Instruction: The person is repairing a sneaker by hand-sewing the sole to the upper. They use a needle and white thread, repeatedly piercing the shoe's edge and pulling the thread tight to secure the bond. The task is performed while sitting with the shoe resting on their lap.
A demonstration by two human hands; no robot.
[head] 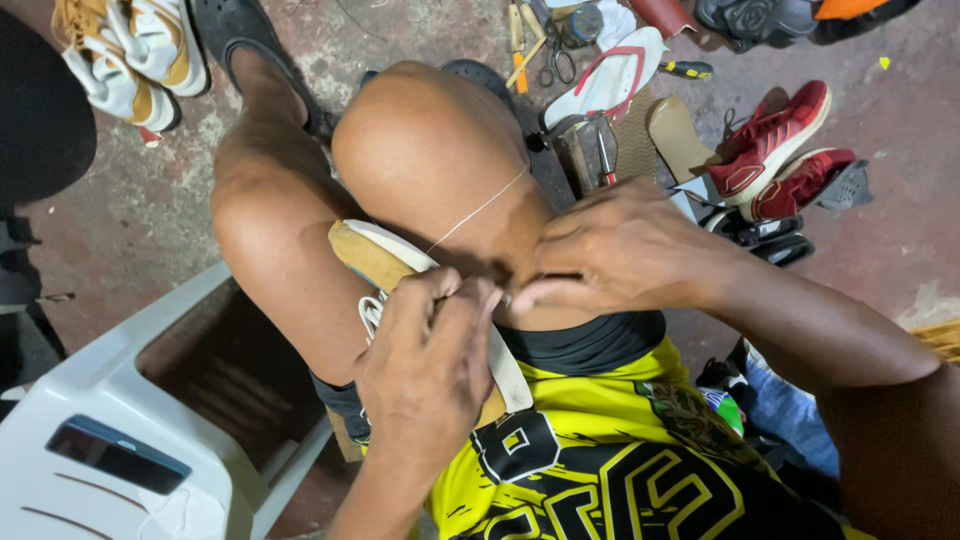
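Here, both hands (520, 300) gripping white-soled tan shoe (375, 255), thread (478, 210) taut over knee

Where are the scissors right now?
The scissors lie on the floor at the top centre of the head view, just left of the white flip-flop with red straps.

Between the knees, the shoe (385, 262) has a tan sole and white upper, with white thread (478, 210). Beyond the shoe lie red sneakers (775, 140) and a white sandal (610, 80) with red straps. The shorts (620, 460) are yellow with black pattern, maybe lettering.
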